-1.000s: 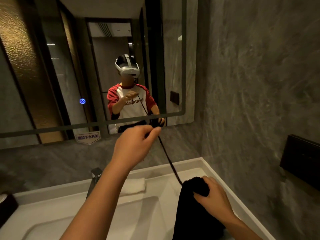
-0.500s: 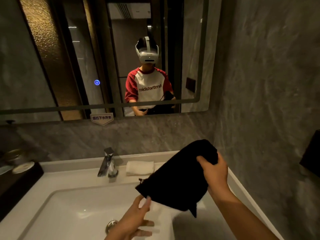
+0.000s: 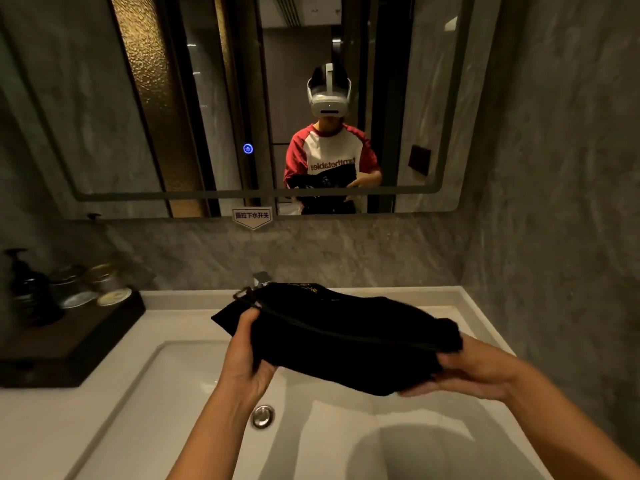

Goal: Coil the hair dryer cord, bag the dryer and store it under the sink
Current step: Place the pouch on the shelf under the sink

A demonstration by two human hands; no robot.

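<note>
Drawstring bag (image 3: 346,341), gripped at each end by left hand (image 3: 247,355) and right hand (image 3: 474,372) above sink basin (image 3: 173,393), could slip and drop if either grip loosens.

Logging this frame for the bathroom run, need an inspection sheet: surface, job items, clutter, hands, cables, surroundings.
Surface: white vanity top with sink basin; metal drain plug in the basin floor.
Job's things: black bag held level over the basin, looks filled; dryer itself not visible.
Clutter: dark tray on the left with a pump bottle and lidded jars.
Grippers: left hand grips the bag's left end; right hand grips its right end.
Cables: drawstring runs across the bag; no power cord seen.
Surroundings: wall mirror with blue touch button, small sign below it, faucet mostly hidden behind the bag, grey stone walls.
</note>
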